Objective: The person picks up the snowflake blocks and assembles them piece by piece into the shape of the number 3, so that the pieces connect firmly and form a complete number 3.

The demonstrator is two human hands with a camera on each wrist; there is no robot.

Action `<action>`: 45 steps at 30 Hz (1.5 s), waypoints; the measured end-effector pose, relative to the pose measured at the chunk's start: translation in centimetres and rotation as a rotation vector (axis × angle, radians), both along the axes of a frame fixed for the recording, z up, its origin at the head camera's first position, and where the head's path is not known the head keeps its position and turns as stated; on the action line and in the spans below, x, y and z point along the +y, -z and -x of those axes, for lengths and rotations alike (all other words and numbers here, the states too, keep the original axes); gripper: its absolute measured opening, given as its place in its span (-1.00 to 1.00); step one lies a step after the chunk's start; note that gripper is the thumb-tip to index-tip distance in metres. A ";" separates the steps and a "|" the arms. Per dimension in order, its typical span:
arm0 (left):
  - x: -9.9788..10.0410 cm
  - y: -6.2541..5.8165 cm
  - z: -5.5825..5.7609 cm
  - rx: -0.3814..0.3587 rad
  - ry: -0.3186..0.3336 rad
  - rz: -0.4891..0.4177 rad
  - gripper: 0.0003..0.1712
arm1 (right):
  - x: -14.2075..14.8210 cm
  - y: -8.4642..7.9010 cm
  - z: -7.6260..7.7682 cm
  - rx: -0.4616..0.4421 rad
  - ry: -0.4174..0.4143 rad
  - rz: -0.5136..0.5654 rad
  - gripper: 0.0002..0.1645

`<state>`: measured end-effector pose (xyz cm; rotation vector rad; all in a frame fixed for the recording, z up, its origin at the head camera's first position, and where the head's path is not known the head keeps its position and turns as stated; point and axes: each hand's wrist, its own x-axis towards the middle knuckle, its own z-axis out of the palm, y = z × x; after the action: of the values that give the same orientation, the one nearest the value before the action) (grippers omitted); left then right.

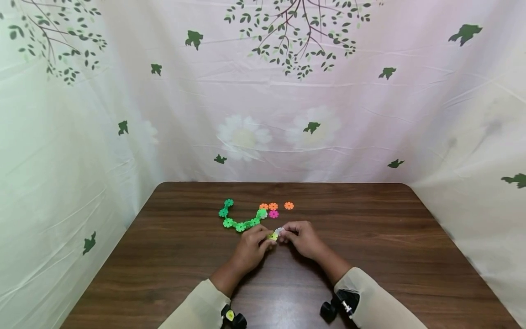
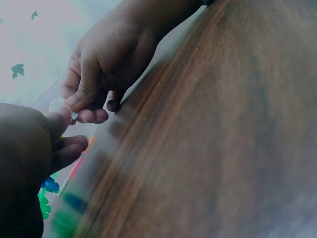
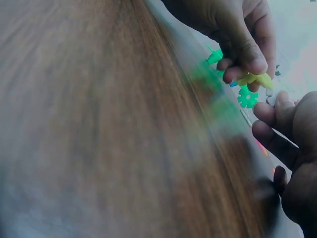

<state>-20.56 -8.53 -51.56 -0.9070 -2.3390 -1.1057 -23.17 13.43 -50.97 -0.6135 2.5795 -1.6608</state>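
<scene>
My left hand [image 1: 249,249] pinches a yellow flower-shaped disc [image 1: 273,236] between thumb and fingers. From the other side my right hand [image 1: 303,238] pinches a whitish notched disc [image 1: 279,231], which meets the yellow one at its edge. In the right wrist view the yellow disc [image 3: 257,79] shows tilted under the left thumb, with the whitish disc [image 3: 270,97] at the right fingertips. Just beyond the left hand, a curved chain of linked green flower discs [image 1: 240,226] lies on the table.
Behind the hands lie a magenta disc [image 1: 273,214] and a few orange discs [image 1: 273,206], one of them apart to the right [image 1: 289,205]. All rest on a brown wooden table [image 1: 361,219]. A printed white curtain [image 1: 263,100] hangs behind its far edge.
</scene>
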 end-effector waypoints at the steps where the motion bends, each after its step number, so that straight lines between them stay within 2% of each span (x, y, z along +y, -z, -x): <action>1: 0.0 0.0 0.0 0.001 0.000 0.004 -0.76 | 0.0 0.0 0.0 -0.004 -0.002 0.003 -0.83; 11: -0.1 0.5 0.2 -0.003 0.011 0.014 -0.79 | -0.3 0.1 -0.1 0.002 -0.018 -0.009 -0.84; 17: -0.1 0.7 0.2 0.055 0.010 -0.009 -0.76 | -0.4 0.3 -0.2 0.016 -0.021 0.002 -0.86; 28: 0.1 0.3 0.2 0.052 -0.010 -0.027 -0.70 | -0.3 0.4 -0.1 0.021 -0.060 -0.009 -0.83; 32: 0.1 0.3 0.2 0.036 -0.028 -0.030 -0.68 | -0.3 0.4 0.2 -0.002 -0.066 -0.014 -0.80; 40: 0.1 0.3 0.5 0.058 -0.046 -0.037 -0.67 | -0.4 0.4 1.3 0.003 -0.043 -0.011 -0.72; 45: 0.0 0.4 0.4 0.064 -0.056 -0.027 -0.70 | -0.8 0.5 2.5 0.029 0.008 -0.033 -0.72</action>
<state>-20.99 -8.51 -51.96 -0.8495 -2.2782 -1.0686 -25.66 12.62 -51.46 -0.6306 2.6272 -1.6200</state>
